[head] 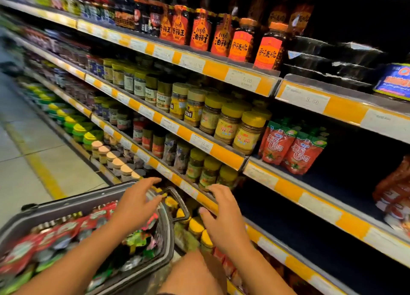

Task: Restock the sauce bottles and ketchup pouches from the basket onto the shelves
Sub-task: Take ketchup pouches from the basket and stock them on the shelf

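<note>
Bare forearms, no sleeves, bare knee (188,272)

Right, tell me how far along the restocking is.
Done: two ketchup pouches stand on the shelf, which is otherwise mostly bare. In hand: nothing; the left hand hovers over the basket and the right hand is in front of the shelf edge, both with fingers spread. Left: the basket is full of red pouches, so most of the job remains.

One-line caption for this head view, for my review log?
Both hands, left and right, hover open and empty over a basket of ketchup pouches beside a half-empty shelf.
</note>
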{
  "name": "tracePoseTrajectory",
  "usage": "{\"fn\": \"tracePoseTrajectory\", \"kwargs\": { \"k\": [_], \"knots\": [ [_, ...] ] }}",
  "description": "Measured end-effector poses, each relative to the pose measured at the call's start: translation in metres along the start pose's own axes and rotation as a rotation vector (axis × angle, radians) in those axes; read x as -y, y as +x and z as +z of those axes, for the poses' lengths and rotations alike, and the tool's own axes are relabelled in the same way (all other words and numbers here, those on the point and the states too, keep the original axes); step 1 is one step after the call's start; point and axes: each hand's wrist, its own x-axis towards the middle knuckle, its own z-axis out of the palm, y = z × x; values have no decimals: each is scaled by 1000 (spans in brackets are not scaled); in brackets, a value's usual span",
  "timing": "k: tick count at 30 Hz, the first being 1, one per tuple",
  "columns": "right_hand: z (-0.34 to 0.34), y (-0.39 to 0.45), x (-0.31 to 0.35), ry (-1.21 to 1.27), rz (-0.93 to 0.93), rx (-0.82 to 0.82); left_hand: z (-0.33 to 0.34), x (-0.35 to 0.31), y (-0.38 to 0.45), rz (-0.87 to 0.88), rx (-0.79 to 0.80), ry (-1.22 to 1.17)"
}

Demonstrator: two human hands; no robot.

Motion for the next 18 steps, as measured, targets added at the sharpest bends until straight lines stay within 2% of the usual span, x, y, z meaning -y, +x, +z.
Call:
{"fn": "tracePoseTrajectory", "kwargs": {
  "k": [6, 12, 18],
  "knots": [
    [85, 2, 32, 61, -72, 197, -40, 85, -36, -118, -44, 10],
    [155, 9, 54, 72, -30, 389, -67, 162, -71, -302, -144, 23],
    [218, 12, 66, 102, 8, 535, -81, 220, -98, -412, -159, 95]
  ]
}}
